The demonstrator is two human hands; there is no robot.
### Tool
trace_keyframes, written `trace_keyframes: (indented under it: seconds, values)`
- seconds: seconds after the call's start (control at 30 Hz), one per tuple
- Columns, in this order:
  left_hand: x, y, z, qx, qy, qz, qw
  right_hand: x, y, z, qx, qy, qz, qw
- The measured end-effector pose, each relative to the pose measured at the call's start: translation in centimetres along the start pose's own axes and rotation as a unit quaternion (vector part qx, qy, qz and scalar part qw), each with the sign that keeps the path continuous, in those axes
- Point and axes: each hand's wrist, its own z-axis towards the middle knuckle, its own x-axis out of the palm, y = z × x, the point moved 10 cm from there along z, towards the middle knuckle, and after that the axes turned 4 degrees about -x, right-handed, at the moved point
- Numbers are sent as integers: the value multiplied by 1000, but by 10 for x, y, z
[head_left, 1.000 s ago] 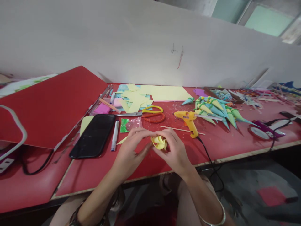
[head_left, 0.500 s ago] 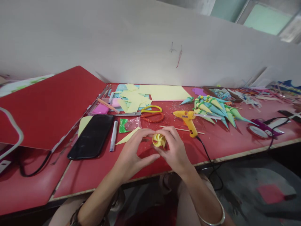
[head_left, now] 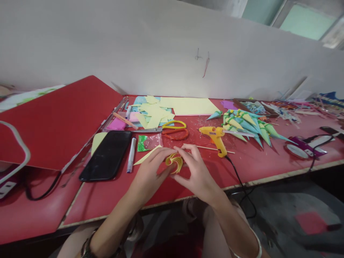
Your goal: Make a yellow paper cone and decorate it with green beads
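Observation:
Between my hands is a swirl of curled yellow paper strips (head_left: pixel 174 162), its spiral end facing up at me. My left hand (head_left: pixel 147 172) grips it from the left, with the thumb at its lower side and the fingers over the top. From the right, my right hand (head_left: pixel 199 175) curves round it, fingertips at its upper edge and thumb near its lower edge. A cut piece of pale yellow paper (head_left: pixel 145 157) lies just behind my left hand. Beyond my right hand, a thin wooden stick (head_left: pixel 209 147) lies on the red table (head_left: pixel 249 161).
A yellow glue gun (head_left: pixel 216 138) with a trailing cord lies right, before a pile of blue and yellow paper cones (head_left: pixel 244 123). Scissors (head_left: pixel 174 129), a marker (head_left: pixel 131 155), a black phone (head_left: pixel 106 156) and paper scraps (head_left: pixel 153 113) lie behind and left. A red board (head_left: pixel 61 122) leans at left.
The paper swirl has shifted slightly left, from my right hand's fingers toward my left hand. My left thumb has come up against it, and the right hand's grasp has loosened.

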Motion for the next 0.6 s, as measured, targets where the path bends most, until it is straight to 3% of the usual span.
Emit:
trace_keyframes:
  seconds: [0.17,0.37,0.6]
  values:
    - [-1,-2,0,11,10,25,1000,4,-7,-4,13,39,73,996]
    - [-4,-1,1,17,-1,22,1000,2,-14,-5,22,42,149,988]
    - [-5,-2,1,8,-5,-28,1000,-3,-10,-1,-1,4,94,996]
